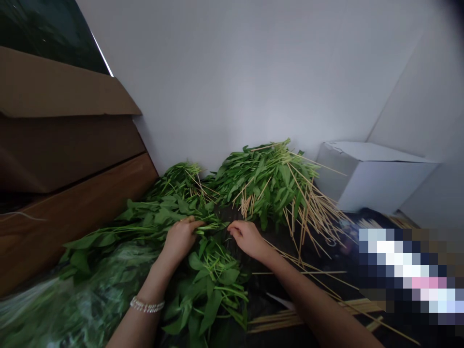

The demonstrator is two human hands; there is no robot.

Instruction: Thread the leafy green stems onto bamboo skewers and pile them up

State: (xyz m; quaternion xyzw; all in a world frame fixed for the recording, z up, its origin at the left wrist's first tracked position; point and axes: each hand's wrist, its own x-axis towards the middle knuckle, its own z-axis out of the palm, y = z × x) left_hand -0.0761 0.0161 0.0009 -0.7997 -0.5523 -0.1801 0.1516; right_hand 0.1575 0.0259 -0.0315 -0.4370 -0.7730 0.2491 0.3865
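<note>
My left hand (pixel 182 235) is closed around a bunch of long-stemmed leafy greens (pixel 152 220), whose cut stem ends point right. Just right of those ends, my right hand (pixel 247 236) has its thumb and fingers pinched together. Whatever lies in that pinch is too small to make out. Below both hands, a loose pile of leafy greens (pixel 213 280) rests on the dark surface. Thin bamboo skewers (pixel 279 319) lie under and beside my right forearm.
A large heap of greens with skewers (pixel 268 179) sits against the white wall (pixel 246 82), a smaller heap (pixel 177 179) left of it. A clear plastic bag (pixel 105 290) is at lower left. Cardboard box (pixel 65 145) stands left, white box (pixel 377 179) right. A pixelated patch covers the far right.
</note>
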